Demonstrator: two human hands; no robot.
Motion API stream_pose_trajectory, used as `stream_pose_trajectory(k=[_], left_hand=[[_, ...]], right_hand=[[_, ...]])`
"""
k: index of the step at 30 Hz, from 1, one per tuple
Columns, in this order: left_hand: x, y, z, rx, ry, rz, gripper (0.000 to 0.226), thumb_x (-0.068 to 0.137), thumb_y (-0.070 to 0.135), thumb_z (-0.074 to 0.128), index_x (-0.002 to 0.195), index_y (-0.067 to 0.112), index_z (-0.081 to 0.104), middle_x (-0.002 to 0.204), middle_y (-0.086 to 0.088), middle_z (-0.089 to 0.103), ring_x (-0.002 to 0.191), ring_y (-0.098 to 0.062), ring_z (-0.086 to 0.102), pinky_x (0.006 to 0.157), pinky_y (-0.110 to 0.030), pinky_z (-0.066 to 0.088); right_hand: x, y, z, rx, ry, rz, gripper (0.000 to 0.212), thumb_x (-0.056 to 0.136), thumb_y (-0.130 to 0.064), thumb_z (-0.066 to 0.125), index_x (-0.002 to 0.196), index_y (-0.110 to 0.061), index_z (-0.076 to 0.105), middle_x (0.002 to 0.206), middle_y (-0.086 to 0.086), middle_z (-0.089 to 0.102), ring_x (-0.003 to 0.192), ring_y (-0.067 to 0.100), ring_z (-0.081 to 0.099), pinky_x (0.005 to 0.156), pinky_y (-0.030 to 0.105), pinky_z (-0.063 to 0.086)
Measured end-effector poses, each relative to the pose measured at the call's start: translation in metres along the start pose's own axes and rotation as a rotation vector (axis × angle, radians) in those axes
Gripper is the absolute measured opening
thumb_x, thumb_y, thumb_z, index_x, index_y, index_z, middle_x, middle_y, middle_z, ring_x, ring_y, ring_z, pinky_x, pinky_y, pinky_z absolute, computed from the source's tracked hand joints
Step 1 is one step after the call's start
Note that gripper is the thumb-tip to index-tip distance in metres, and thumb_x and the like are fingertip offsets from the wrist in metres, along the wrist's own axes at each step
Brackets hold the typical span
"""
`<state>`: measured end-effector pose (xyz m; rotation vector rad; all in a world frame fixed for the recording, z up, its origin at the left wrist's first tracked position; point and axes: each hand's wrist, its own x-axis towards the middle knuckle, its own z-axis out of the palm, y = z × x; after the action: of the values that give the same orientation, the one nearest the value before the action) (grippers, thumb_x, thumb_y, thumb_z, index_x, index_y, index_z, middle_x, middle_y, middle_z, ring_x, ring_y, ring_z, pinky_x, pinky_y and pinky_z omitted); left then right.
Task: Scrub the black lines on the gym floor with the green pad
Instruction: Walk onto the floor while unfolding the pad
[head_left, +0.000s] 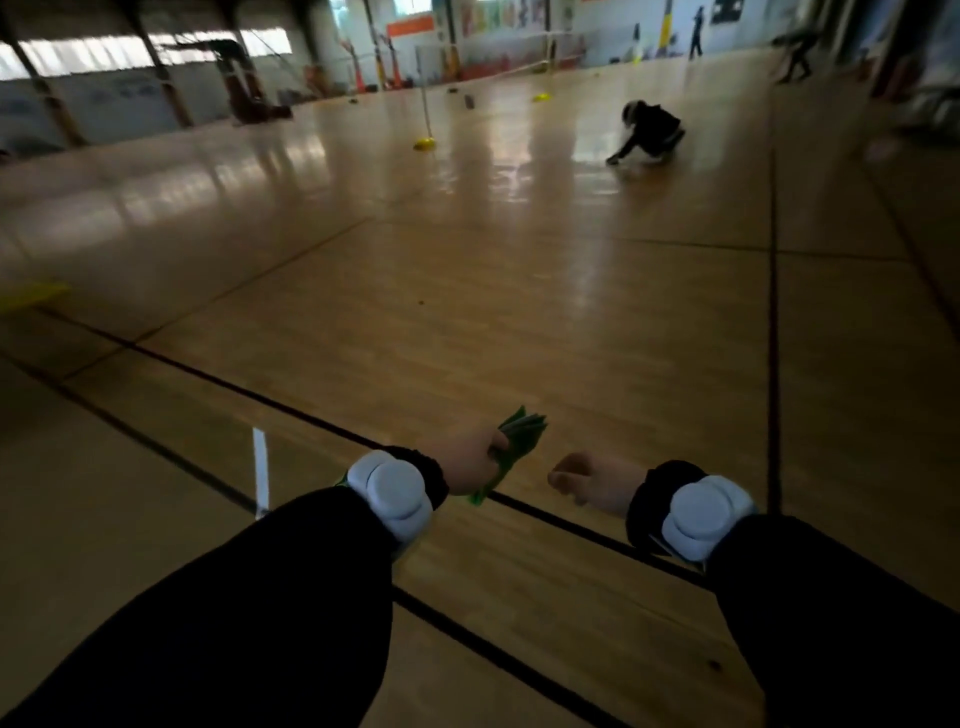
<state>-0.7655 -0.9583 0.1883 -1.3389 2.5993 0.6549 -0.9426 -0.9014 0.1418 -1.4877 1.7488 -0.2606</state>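
green pad folded and crumpled, gripped in left hand, right hand curled, holding nothing, above black lines

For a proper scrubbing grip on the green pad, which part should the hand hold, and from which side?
The left hand now pinches the green pad by its near end, bunched, with the far end fanning out free. It would likely scrub better gripped from above across the flattened middle, fingers spread on top, so the pad's broad face meets the black line. The right hand is curled and holds nothing.
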Motion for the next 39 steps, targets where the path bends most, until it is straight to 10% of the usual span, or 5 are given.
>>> stream_pose_trajectory(k=[12, 25, 30, 39], left_hand=[[0.157, -0.075, -0.009, 0.039, -0.162, 0.23, 0.045, 0.099, 0.009, 0.04, 0.143, 0.016, 0.041, 0.139, -0.013, 0.049, 0.114, -0.03, 0.054, 0.085, -0.031, 0.044], [0.248, 0.034, 0.042, -0.15, -0.278, 0.415, 0.046, 0.09, 0.006, 0.049, 0.133, 0.021, 0.051, 0.129, -0.008, 0.057, 0.116, -0.025, 0.054, 0.097, -0.037, 0.046], [0.265, 0.084, 0.089, -0.226, -0.283, 0.43, 0.056, 0.09, 0.009, 0.055, 0.142, 0.021, 0.04, 0.133, -0.007, 0.053, 0.12, -0.025, 0.052, 0.097, -0.035, 0.046], [0.314, 0.123, 0.161, -0.331, -0.313, 0.351, 0.067, 0.084, 0.013, 0.07, 0.142, 0.026, 0.038, 0.137, 0.002, 0.051, 0.125, -0.017, 0.049, 0.101, -0.03, 0.044]], right_hand=[[0.142, -0.009, -0.006, 0.271, 0.114, 0.255, 0.042, 0.101, -0.032, 0.041, 0.133, -0.006, 0.05, 0.126, 0.008, 0.06, 0.113, 0.028, 0.06, 0.1, 0.037, 0.046], [0.138, 0.105, -0.036, 0.962, 0.326, 0.261, 0.015, 0.101, -0.017, 0.044, 0.104, -0.015, 0.058, 0.09, 0.005, 0.061, 0.062, 0.013, 0.056, 0.052, 0.017, 0.039], [0.125, 0.172, -0.041, 1.191, 0.33, 0.278, 0.016, 0.098, -0.015, 0.049, 0.084, -0.016, 0.058, 0.068, 0.005, 0.054, 0.057, 0.015, 0.053, 0.061, 0.028, 0.04], [0.142, 0.275, -0.042, 1.228, 0.31, 0.366, 0.007, 0.095, -0.016, 0.057, 0.1, -0.012, 0.06, 0.094, 0.008, 0.067, 0.078, 0.024, 0.067, 0.078, 0.04, 0.054]])
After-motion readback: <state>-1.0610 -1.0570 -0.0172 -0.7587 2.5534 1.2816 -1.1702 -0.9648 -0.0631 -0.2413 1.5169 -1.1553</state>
